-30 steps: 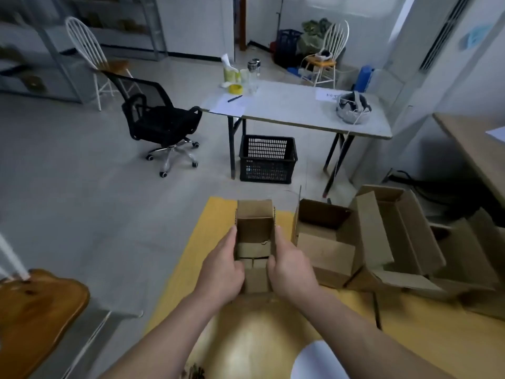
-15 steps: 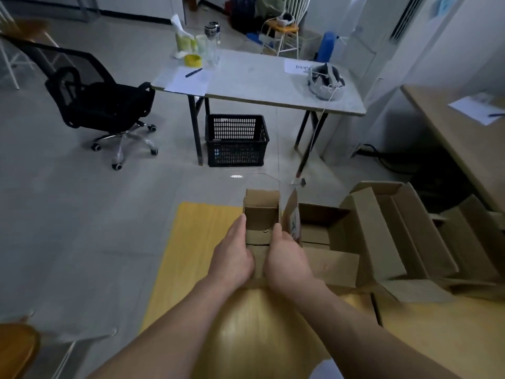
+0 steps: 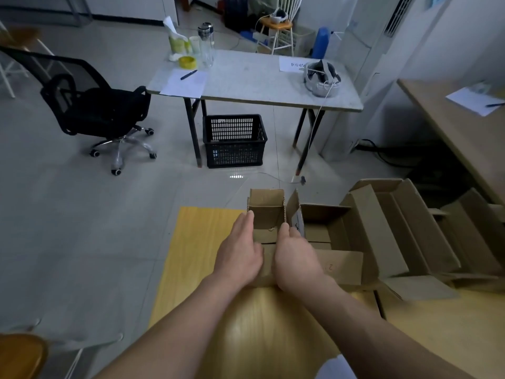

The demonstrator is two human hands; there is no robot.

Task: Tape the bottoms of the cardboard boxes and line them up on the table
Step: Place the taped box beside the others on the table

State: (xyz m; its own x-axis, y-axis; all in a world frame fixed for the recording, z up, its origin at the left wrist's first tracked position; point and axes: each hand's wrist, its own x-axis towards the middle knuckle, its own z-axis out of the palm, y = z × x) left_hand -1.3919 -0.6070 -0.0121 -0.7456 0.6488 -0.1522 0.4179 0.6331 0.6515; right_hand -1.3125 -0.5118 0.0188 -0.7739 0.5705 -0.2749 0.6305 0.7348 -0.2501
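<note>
Small box (image 3: 266, 206): upright, top open, far edge of yellow table (image 3: 191, 242), just beside second box (image 3: 325, 222); left hand (image 3: 240, 255), right hand (image 3: 295, 258) flat-fingered, pressing its sides; row seemingly under way; bottom taping hidden.

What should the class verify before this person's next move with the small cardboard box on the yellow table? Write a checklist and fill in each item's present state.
1. Left hand and right hand flat against the sides of the small brown open cardboard box: ok.
2. Box upright on the yellow wooden table: ok.
3. Bottom taped: cannot tell, hidden.
4. Standing beside the medium open cardboard box: ok.
5. Yellow tape roll close by: not ok, it lies on the far grey table.
</note>
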